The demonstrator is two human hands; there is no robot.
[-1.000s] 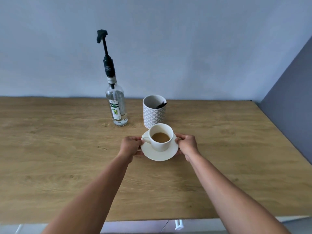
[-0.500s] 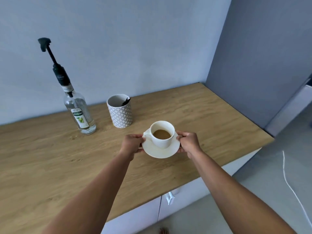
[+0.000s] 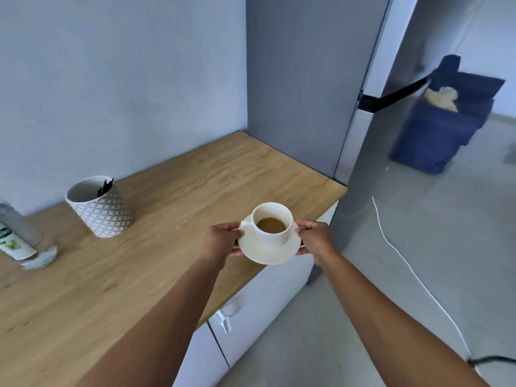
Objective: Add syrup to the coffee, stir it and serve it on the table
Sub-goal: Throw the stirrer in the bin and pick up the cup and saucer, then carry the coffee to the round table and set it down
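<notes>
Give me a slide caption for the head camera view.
Both hands, left hand and right hand, carry a saucer with a cup of coffee past the wooden counter.

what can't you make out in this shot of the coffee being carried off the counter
- Syrup bottle: head view, left edge cuts off its top and pump; label blurred.
- Dark stick in the patterned cup: the cup's wall hides most of it.
- The table to serve on: not in view.
- Fingers under the saucer: hidden by its rim.

At the left edge of the frame the syrup bottle (image 3: 19, 241) is blurred and cut off, its label unreadable, while the dark thing (image 3: 104, 187) sticking out of the patterned cup (image 3: 100, 209) is too small to identify.
</notes>
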